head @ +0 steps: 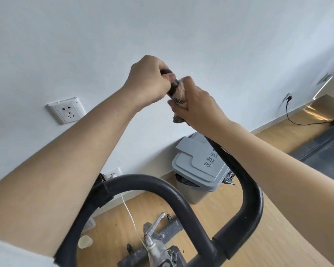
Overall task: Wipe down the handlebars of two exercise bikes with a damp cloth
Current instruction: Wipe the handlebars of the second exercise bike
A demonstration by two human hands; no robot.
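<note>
A black padded handlebar (247, 191) of an exercise bike loops across the lower frame and rises to a tip near the middle. My left hand (148, 79) grips that upper tip. Just below it, my right hand (199, 106) is wrapped around the bar with a pale cloth (179, 93) that has a dark checked edge. The cloth sits between my palm and the bar, and most of it is hidden by my fingers. The bike's grey frame (154, 245) shows at the bottom.
A grey lidded waste bin (199, 166) stands on the wooden floor against the white wall. Wall sockets (67, 110) sit to the left. A black cable (305, 120) runs from another socket to a dark machine base at the right. A white cord hangs near the frame.
</note>
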